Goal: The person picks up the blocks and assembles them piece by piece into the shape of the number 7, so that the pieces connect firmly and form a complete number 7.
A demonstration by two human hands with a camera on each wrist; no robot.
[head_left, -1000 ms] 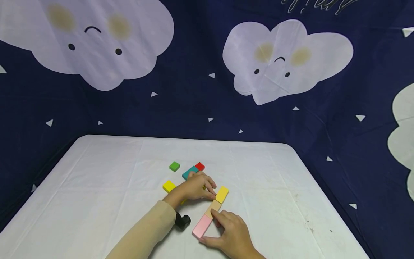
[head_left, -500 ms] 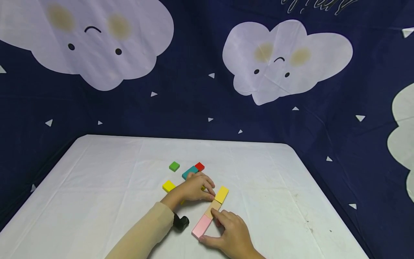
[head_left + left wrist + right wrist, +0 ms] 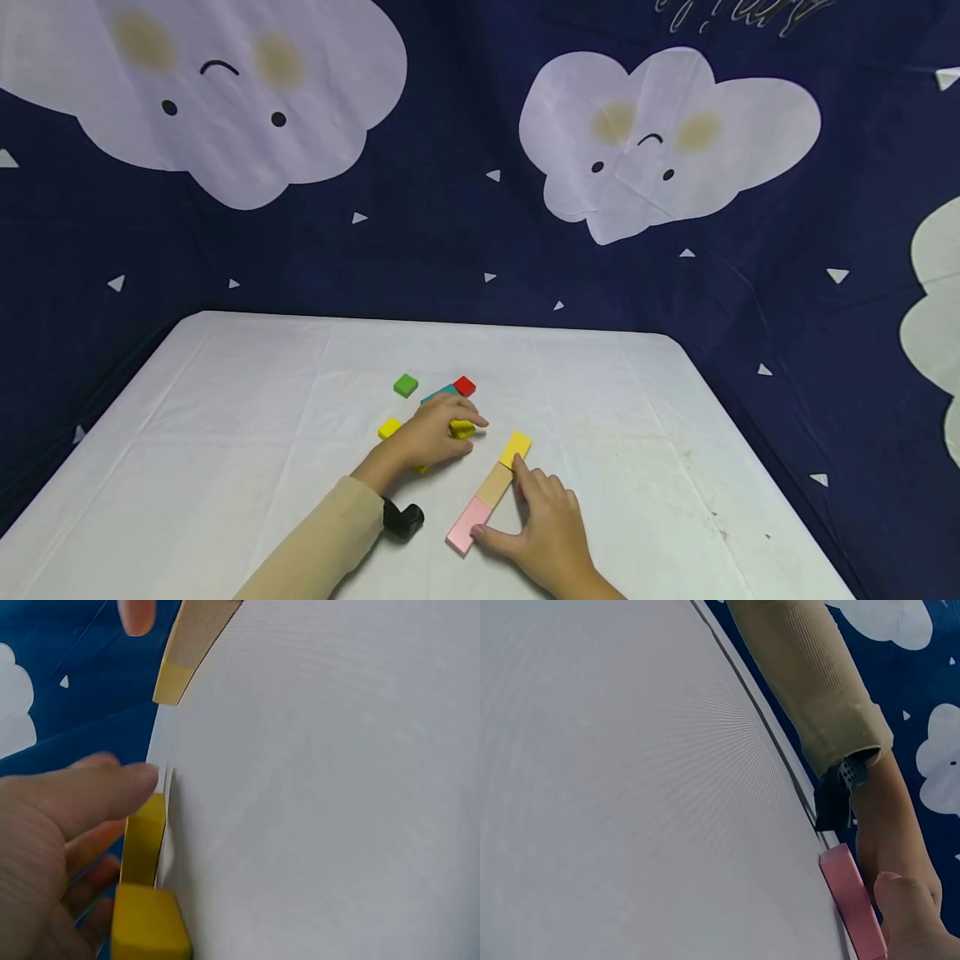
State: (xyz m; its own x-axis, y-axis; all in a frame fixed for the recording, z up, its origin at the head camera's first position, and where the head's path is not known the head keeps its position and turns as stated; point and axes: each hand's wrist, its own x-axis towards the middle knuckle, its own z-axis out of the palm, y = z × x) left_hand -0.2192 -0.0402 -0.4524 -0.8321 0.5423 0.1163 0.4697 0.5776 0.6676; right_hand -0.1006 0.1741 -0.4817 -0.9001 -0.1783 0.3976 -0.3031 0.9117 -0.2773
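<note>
A straight row of three flat blocks lies on the table: pink (image 3: 467, 527), plain wood-coloured (image 3: 494, 485) and yellow (image 3: 515, 448). My right hand (image 3: 551, 525) is spread along its right side, thumb at the pink block and index fingertip at the yellow one. In the right wrist view the thumb (image 3: 900, 900) shows beside the pink block (image 3: 851, 904). Left of the row, my left hand (image 3: 427, 435) reaches over another yellow block (image 3: 462, 429), index finger extended above it. The left wrist view shows that hand's thumb (image 3: 112, 791) near two yellow blocks, the closer one (image 3: 150, 922) lower down.
A green block (image 3: 406, 385) and a red block (image 3: 464, 387) lie farther back, with a teal block (image 3: 441, 393) partly behind my left hand. Another yellow block (image 3: 390, 428) is left of that wrist. A black device (image 3: 403, 520) hangs from the left sleeve (image 3: 315, 542).
My left hand has moved left, away from the row, uncovering more of the yellow block under it. My right index finger has slid up from the wood-coloured block to the yellow one; the thumb shifted up along the pink.
</note>
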